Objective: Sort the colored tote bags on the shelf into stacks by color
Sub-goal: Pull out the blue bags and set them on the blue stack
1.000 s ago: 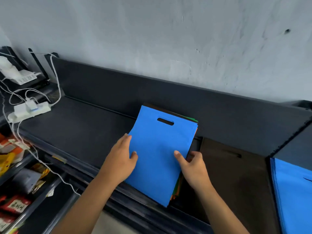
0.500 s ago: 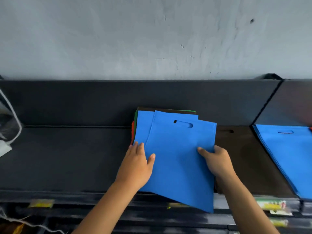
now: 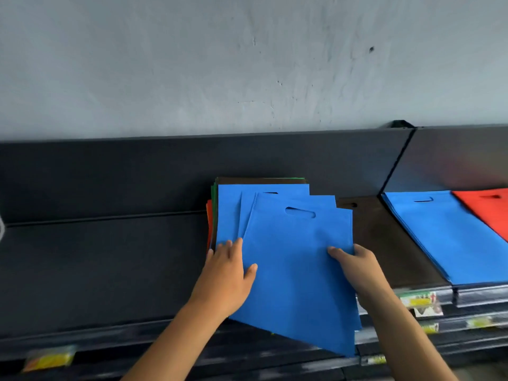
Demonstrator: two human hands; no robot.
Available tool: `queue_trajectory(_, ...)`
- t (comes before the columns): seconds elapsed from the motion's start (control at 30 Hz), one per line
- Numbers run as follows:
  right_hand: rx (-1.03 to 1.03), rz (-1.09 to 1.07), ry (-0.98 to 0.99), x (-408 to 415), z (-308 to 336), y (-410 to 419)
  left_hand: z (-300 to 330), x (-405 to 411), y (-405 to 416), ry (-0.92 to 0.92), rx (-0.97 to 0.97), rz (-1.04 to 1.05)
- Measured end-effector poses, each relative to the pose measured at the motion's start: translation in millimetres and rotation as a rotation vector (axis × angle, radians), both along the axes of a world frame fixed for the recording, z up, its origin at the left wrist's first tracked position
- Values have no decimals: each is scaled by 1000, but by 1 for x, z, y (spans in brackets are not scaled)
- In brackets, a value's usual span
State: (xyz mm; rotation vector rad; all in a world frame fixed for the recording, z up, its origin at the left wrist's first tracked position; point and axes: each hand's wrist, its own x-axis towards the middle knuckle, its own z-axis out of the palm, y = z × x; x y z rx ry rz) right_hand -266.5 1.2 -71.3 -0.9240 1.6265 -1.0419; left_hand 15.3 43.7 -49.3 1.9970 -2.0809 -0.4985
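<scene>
A mixed pile of tote bags (image 3: 214,213) lies in the middle of the dark shelf (image 3: 104,259), with brown, green and orange edges showing under several fanned blue bags. The top blue bag (image 3: 299,259) is skewed, its lower corner hanging past the shelf's front edge. My right hand (image 3: 354,265) grips its right edge, thumb on top. My left hand (image 3: 228,273) rests flat on the blue bags at the pile's left side. To the right lie a brown bag stack (image 3: 384,243), a blue stack (image 3: 450,235) and an orange-red stack (image 3: 489,207).
A grey wall rises behind the shelf's dark back panel (image 3: 165,171). A divider (image 3: 398,160) separates the right shelf section. Price labels (image 3: 420,301) run along the front rail, and a yellow label (image 3: 49,358) sits lower left.
The blue bags have fanned out further, a third one now showing. The top bag has slid right and down under my right hand. The view has shifted right, revealing the orange-red stack.
</scene>
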Motion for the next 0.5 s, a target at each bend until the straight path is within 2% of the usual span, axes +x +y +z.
queue_trajectory(0.1, 8, 17, 35, 9, -3, 4, 3, -9, 5, 93, 88, -24)
queue_trajectory(0.2, -27, -37, 75, 5, -3, 6, 3, -6, 2, 178, 90, 1)
queue_trajectory(0.33, -56, -90, 18, -2, 1, 6, 3, 1, -2, 121, 94, 48)
queue_trajectory(0.5, 22, 51, -102, 1, 6, 8, 6, -9, -2, 32, 79, 6)
